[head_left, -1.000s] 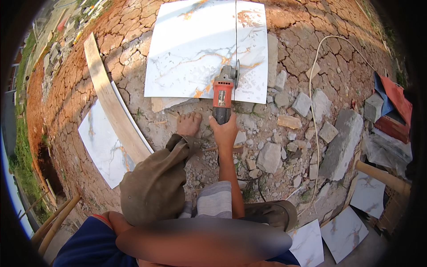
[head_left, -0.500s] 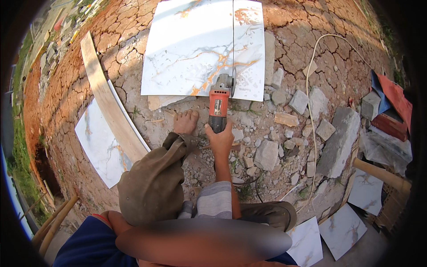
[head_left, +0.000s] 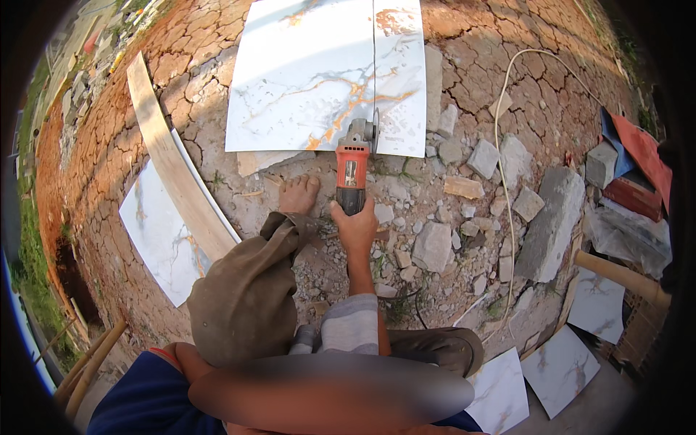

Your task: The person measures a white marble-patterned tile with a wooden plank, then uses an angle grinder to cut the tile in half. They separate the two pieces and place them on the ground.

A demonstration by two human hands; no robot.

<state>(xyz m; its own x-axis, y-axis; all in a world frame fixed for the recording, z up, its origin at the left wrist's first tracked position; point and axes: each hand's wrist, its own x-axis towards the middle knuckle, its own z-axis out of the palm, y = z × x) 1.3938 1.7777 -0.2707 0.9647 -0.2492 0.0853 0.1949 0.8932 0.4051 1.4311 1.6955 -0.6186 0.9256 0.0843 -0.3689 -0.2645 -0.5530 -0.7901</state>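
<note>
My right hand (head_left: 355, 221) is closed round the black rear handle of a red angle grinder (head_left: 351, 167), pointed away from me. Its disc stands on a long straight cut line near the front edge of a large white tile (head_left: 304, 80) with grey and orange veining. The tile rests on pieces of broken stone or concrete. My bare foot (head_left: 297, 192), below a brown trouser leg (head_left: 243, 297), is just short of the tile, left of the grinder. My left hand is not visible.
A wooden plank (head_left: 170, 156) lies over another marbled tile (head_left: 152, 225) at left. Rubble (head_left: 435, 246), a concrete block (head_left: 547, 225) and a pale cable (head_left: 498, 130) lie at right, with red and blue items (head_left: 638, 159), bamboo poles (head_left: 616, 279) and more tiles (head_left: 558, 373).
The grinder and my right hand have slid toward me along the cut line, toward the tile's front edge. The view has shifted slightly, moving the surroundings up and left in the picture.
</note>
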